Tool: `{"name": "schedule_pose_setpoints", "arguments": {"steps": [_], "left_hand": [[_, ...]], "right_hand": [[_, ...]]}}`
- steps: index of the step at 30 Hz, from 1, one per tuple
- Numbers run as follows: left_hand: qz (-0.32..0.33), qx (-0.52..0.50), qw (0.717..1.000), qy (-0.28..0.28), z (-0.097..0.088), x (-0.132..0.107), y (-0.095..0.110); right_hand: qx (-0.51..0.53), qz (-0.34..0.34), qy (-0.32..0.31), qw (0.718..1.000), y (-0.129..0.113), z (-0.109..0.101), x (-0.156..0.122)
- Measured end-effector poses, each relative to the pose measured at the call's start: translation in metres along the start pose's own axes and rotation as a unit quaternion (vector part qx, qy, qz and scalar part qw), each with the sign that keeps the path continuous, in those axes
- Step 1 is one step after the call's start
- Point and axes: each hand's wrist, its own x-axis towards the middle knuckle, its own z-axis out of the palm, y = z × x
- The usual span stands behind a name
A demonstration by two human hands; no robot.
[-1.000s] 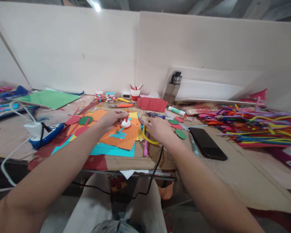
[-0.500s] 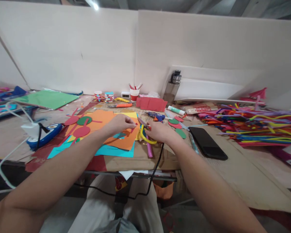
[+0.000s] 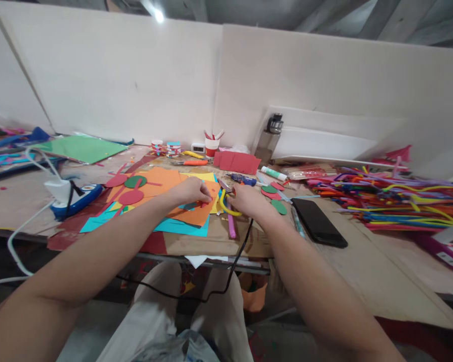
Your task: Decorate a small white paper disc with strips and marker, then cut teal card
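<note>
My left hand [image 3: 194,192] is above the orange paper [image 3: 192,217], with thumb and fingers pinched on a small red paper piece [image 3: 204,204]. A hand's width away, my right hand [image 3: 245,200] is closed on scissors [image 3: 224,186], whose metal blades point up and left. A curved yellow loop [image 3: 226,205] shows below the blades; I cannot tell whether it is their handle. A purple stick [image 3: 231,226] lies under the right hand. Blue paper [image 3: 184,227] sticks out beneath the orange sheet. Red [image 3: 131,196] and green paper discs [image 3: 136,181] lie left of my left hand.
A phone [image 3: 319,222] and a pile of pipe cleaners [image 3: 400,198] lie to the right. Behind are a glue stick [image 3: 274,173], a glue gun [image 3: 243,179], folded red paper [image 3: 236,162] and a bottle [image 3: 270,138]. A black cord [image 3: 234,274] hangs over the table edge.
My left hand has tipped downward a little, and the red piece sits lower between its fingers. The right hand keeps the scissors in nearly the same place. The camera view has shifted slightly.
</note>
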Motion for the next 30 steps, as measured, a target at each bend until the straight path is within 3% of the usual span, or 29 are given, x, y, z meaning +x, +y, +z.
{"name": "schedule_pose_setpoints", "arguments": {"steps": [5,10,13,16,21,23,25,30], "left_hand": [[0.022,0.026,0.999,0.010,-0.005,-0.002,-0.002],[-0.022,-0.020,0.998,0.056,-0.016,-0.004,-0.002],[-0.020,-0.050,0.992,0.112,-0.025,-0.008,0.000],[0.004,-0.071,0.982,0.173,-0.034,-0.011,-0.002],[0.001,-0.033,0.964,0.264,-0.047,-0.008,-0.016],[-0.003,-0.023,0.962,0.272,-0.048,-0.003,-0.024],[-0.002,-0.001,0.969,0.245,-0.045,0.002,-0.032],[-0.011,0.068,0.978,0.195,-0.034,0.013,-0.047]], "right_hand": [[-0.020,-0.017,-0.007,1.000,0.004,0.002,0.004],[-0.031,-0.017,0.003,0.999,0.005,0.001,0.003],[-0.036,0.004,0.013,0.999,0.003,-0.001,0.002],[0.001,0.011,0.063,0.998,0.002,-0.003,0.002],[0.122,-0.011,0.230,0.966,0.005,-0.011,0.004],[0.163,-0.019,0.282,0.945,0.008,-0.014,0.005],[0.190,-0.020,0.309,0.932,0.011,-0.015,0.007],[0.207,-0.024,0.300,0.931,0.014,-0.013,0.011]]}}
